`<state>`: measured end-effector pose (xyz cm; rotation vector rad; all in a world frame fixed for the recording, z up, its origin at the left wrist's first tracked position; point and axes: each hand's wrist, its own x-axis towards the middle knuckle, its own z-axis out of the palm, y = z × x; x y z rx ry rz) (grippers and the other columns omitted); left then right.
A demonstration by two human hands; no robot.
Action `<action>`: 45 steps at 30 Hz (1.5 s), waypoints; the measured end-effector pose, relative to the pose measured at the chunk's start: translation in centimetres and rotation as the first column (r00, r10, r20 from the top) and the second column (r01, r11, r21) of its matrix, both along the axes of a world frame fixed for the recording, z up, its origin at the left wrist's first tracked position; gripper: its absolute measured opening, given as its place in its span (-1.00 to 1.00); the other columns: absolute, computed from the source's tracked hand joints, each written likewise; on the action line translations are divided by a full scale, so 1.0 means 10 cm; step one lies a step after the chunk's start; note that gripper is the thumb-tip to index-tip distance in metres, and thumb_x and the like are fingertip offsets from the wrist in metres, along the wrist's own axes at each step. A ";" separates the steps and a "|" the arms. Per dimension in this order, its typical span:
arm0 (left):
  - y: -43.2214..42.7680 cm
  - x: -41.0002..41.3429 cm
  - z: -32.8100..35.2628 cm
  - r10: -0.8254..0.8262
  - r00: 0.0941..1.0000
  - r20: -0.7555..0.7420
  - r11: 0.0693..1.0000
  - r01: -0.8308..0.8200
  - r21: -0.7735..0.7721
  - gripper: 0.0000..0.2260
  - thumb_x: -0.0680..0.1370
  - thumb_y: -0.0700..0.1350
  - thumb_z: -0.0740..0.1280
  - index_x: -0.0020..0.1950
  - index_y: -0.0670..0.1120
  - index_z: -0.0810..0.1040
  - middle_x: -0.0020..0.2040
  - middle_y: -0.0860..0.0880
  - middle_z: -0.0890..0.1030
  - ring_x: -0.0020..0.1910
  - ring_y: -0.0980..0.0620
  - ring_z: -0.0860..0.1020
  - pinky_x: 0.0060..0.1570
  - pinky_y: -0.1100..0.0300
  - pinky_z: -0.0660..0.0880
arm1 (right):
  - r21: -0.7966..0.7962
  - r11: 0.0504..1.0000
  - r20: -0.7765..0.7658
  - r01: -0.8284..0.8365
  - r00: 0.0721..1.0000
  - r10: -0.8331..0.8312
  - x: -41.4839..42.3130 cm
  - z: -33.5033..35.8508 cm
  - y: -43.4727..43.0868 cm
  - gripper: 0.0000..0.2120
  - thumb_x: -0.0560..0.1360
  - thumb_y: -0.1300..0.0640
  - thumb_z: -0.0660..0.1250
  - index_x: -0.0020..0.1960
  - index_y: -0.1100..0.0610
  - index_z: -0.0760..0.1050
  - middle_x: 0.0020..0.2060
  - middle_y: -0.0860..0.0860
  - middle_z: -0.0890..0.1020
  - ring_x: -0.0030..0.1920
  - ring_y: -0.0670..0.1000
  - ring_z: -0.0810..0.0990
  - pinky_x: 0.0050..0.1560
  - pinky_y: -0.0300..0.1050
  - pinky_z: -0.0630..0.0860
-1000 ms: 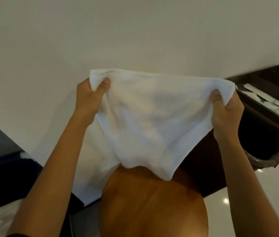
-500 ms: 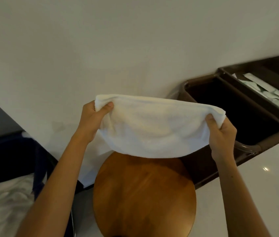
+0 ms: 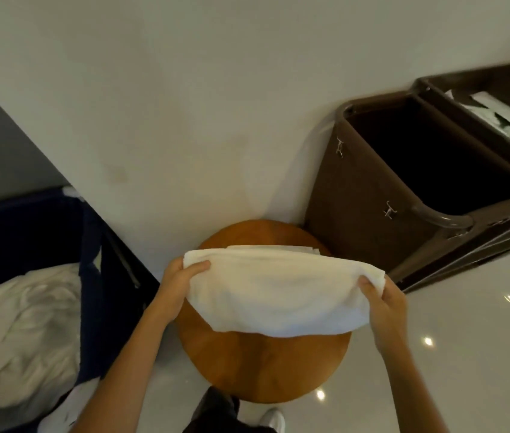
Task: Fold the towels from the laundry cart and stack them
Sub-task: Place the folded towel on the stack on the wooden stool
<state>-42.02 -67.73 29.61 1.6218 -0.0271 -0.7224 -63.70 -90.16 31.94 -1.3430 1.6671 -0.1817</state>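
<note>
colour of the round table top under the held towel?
Orange-brown wood, no pattern: the round wooden table top, best seen in the head view.

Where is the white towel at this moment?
In the head view the white towel sits at centre, held at its ends by the left hand and right hand over the round wooden table, blue laundry cart to its left.

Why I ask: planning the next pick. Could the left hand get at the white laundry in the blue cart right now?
Probably not yet: the left hand grips a corner of the towel held over the wooden table. Nothing blocks the laundry on its side once it lets go.
</note>
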 end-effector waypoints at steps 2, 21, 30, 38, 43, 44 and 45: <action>0.11 -0.13 -0.18 0.006 0.998 -0.064 1.000 -0.005 0.012 -0.89 0.45 -0.22 0.43 -0.04 -0.07 0.64 -0.06 -0.07 0.68 0.00 -0.13 0.61 0.06 -0.05 0.53 | 0.323 0.943 -0.418 -0.080 0.882 0.218 -0.02 -0.16 -0.06 -0.58 0.56 -0.03 0.29 0.30 0.21 0.42 0.11 0.24 0.53 0.10 0.23 0.54 0.21 0.15 0.47; -0.53 0.48 -0.97 -0.154 0.987 -0.038 0.947 0.158 0.279 -0.77 0.55 -0.12 0.36 0.20 -0.10 0.57 0.06 -0.05 0.62 -0.03 -0.02 0.59 -0.05 0.09 0.53 | -0.219 0.937 0.025 -0.272 0.959 0.284 0.32 -0.96 -0.46 -0.89 0.59 0.09 0.25 0.09 0.09 0.46 -0.03 0.06 0.57 0.01 0.09 0.54 0.08 0.03 0.52; -1.15 1.01 -1.27 -0.248 0.966 0.067 0.850 0.184 0.494 -0.81 0.61 -0.02 0.26 0.14 -0.10 0.49 0.04 -0.04 0.53 0.01 -0.06 0.50 -0.03 0.10 0.44 | -0.213 0.926 -0.076 -0.313 0.950 0.304 0.94 -1.20 -1.00 -0.70 0.61 0.11 0.21 0.30 0.20 0.42 0.11 0.12 0.56 0.14 0.15 0.52 0.08 -0.05 0.43; -0.98 0.99 -1.46 -0.295 0.955 -0.029 0.781 0.259 0.569 -0.82 0.59 -0.16 0.24 0.15 -0.11 0.56 0.07 -0.04 0.60 -0.10 0.07 0.55 -0.25 0.32 0.45 | -0.123 0.908 -0.119 -0.401 0.914 0.388 1.12 -1.41 -0.99 -0.78 0.61 0.11 0.19 0.19 0.10 0.51 0.07 0.04 0.57 0.13 0.11 0.52 0.11 -0.06 0.42; -0.72 0.63 -1.39 -0.273 0.946 -0.174 0.801 0.324 0.504 -0.87 0.62 -0.14 0.22 0.08 -0.11 0.54 -0.01 -0.06 0.63 -0.07 -0.01 0.62 -0.10 0.15 0.55 | -0.044 0.844 -0.227 -0.535 0.828 0.513 0.93 -1.60 -0.73 -0.77 0.61 -0.09 0.11 0.13 -0.04 0.48 0.04 -0.04 0.57 0.08 0.05 0.54 0.14 -0.07 0.50; -0.64 0.54 -1.38 -0.270 0.943 -0.193 0.802 0.331 0.497 -0.88 0.62 -0.11 0.23 0.05 -0.08 0.54 -0.01 -0.05 0.63 -0.07 0.00 0.62 -0.09 0.15 0.56 | -0.031 0.825 -0.235 -0.565 0.806 0.543 0.88 -1.59 -0.65 -0.77 0.62 -0.09 0.11 0.13 -0.03 0.47 0.02 -0.06 0.57 0.06 0.01 0.54 0.04 -0.22 0.49; -0.55 0.45 -1.39 -0.260 0.943 -0.206 0.803 0.330 0.496 -0.89 0.61 -0.09 0.23 0.01 -0.04 0.54 -0.02 -0.04 0.63 -0.08 0.01 0.63 -0.07 0.13 0.57 | -0.012 0.800 -0.239 -0.600 0.778 0.581 0.85 -1.57 -0.57 -0.76 0.63 -0.05 0.11 0.15 0.01 0.47 0.02 -0.05 0.55 0.04 -0.02 0.52 -0.09 -0.36 0.44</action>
